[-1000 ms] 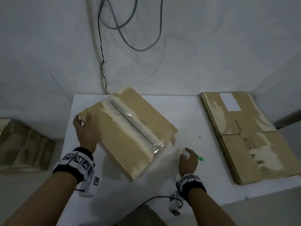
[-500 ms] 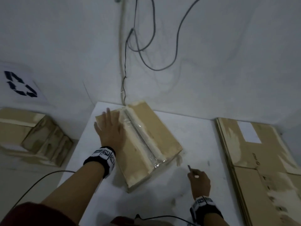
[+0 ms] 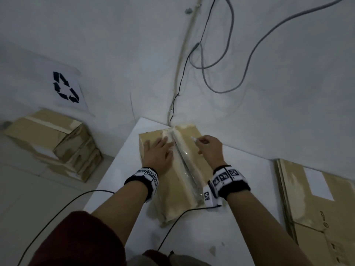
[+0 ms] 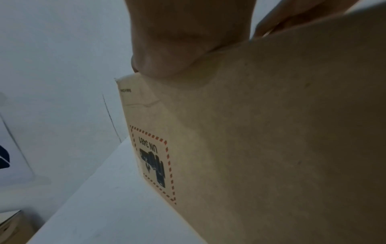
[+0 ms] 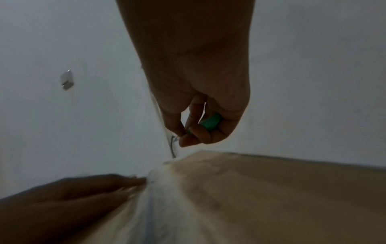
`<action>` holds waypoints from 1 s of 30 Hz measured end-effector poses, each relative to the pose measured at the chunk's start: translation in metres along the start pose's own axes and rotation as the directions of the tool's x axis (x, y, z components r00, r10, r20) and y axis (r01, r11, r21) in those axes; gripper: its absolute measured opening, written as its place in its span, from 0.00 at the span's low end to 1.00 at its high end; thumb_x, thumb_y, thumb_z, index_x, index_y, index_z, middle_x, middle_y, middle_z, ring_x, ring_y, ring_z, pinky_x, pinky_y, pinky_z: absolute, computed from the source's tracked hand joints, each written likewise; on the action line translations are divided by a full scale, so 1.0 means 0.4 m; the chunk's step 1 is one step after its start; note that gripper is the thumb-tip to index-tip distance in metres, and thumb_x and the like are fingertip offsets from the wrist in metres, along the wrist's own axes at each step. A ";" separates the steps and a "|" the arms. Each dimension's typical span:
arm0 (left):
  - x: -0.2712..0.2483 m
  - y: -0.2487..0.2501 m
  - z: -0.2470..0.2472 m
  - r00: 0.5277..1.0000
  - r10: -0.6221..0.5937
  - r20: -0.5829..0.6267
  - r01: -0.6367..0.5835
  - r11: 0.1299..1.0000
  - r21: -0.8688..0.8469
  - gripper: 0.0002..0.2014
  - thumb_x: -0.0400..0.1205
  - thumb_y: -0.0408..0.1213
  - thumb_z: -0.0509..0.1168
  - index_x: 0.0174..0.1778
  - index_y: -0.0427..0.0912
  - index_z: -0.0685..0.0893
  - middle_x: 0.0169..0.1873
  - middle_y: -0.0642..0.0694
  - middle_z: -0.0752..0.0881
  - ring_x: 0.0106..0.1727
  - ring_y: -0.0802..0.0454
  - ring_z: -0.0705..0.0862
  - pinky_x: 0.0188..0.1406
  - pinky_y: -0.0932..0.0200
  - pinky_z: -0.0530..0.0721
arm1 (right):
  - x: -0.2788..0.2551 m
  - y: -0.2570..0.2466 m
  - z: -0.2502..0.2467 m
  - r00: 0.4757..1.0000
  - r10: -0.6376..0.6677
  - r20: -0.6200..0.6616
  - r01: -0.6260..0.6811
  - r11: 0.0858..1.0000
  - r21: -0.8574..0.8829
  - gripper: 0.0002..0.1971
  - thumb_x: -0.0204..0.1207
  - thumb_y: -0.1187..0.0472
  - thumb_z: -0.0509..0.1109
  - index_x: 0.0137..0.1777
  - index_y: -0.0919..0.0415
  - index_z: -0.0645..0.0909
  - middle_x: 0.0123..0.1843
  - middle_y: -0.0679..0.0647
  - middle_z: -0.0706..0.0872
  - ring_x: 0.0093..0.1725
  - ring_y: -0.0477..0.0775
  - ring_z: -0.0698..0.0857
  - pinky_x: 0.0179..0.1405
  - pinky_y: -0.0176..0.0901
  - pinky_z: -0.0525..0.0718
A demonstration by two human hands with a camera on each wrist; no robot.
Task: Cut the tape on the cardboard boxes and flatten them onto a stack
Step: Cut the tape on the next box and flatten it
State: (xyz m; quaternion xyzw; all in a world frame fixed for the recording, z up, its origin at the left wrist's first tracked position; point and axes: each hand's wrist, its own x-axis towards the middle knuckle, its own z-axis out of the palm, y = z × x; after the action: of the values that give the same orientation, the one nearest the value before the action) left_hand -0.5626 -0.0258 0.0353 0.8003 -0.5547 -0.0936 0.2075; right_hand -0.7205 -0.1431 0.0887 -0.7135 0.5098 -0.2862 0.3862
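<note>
A closed cardboard box (image 3: 192, 191) stands on the white table (image 3: 119, 166), with a strip of clear tape (image 3: 184, 162) running along its top seam. My left hand (image 3: 158, 152) lies flat on the box top, left of the tape, fingers spread; the left wrist view shows the palm (image 4: 167, 54) pressing the box edge (image 4: 271, 132). My right hand (image 3: 208, 148) hovers over the far right of the box top and grips a small cutter with a green handle (image 5: 210, 123); its pale tip (image 3: 193, 138) points toward the tape's far end. The box top (image 5: 261, 189) lies just below it.
A stack of flattened boxes (image 3: 317, 198) lies at the table's right side. Several taped boxes (image 3: 57, 143) are piled on the floor at left, below a recycling sign (image 3: 66, 87). Cables (image 3: 221, 73) hang on the wall behind. Wrist cables (image 3: 172, 223) trail over the table's near edge.
My right hand rose from the table in front of the box with the cutter and moved over the box's far end. My left hand slid from the box's left corner onto its top.
</note>
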 end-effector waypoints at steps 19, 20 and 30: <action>0.018 -0.038 0.039 0.982 -0.028 -0.185 0.000 0.988 -0.152 0.17 0.86 0.44 0.55 0.68 0.51 0.83 0.73 0.53 0.78 0.78 0.53 0.70 0.80 0.48 0.49 | 0.042 -0.073 0.191 0.977 -0.167 0.131 0.201 0.926 -0.320 0.13 0.80 0.56 0.71 0.46 0.67 0.89 0.46 0.63 0.90 0.46 0.62 0.86 0.48 0.51 0.82; 0.018 -0.036 0.038 0.983 -0.031 -0.182 0.003 0.989 -0.151 0.17 0.86 0.43 0.55 0.68 0.51 0.82 0.73 0.53 0.78 0.78 0.53 0.70 0.80 0.48 0.49 | 0.044 -0.078 0.192 0.976 -0.173 0.136 0.209 0.919 -0.333 0.13 0.80 0.57 0.71 0.44 0.68 0.89 0.44 0.64 0.89 0.45 0.63 0.86 0.47 0.52 0.82; 0.020 -0.033 0.039 0.987 -0.043 -0.152 0.023 0.991 -0.134 0.18 0.86 0.43 0.54 0.69 0.52 0.82 0.74 0.54 0.77 0.79 0.55 0.68 0.81 0.48 0.48 | 0.048 -0.086 0.211 0.958 -0.141 0.249 0.252 0.827 -0.502 0.12 0.79 0.65 0.65 0.42 0.69 0.88 0.44 0.65 0.89 0.46 0.66 0.85 0.48 0.52 0.82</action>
State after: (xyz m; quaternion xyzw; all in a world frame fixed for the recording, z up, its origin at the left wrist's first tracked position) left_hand -0.5542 -0.0328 0.0161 0.7987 -0.5162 -0.0711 0.3010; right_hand -0.6293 -0.1333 0.0729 -0.8660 0.4504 -0.0995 0.1929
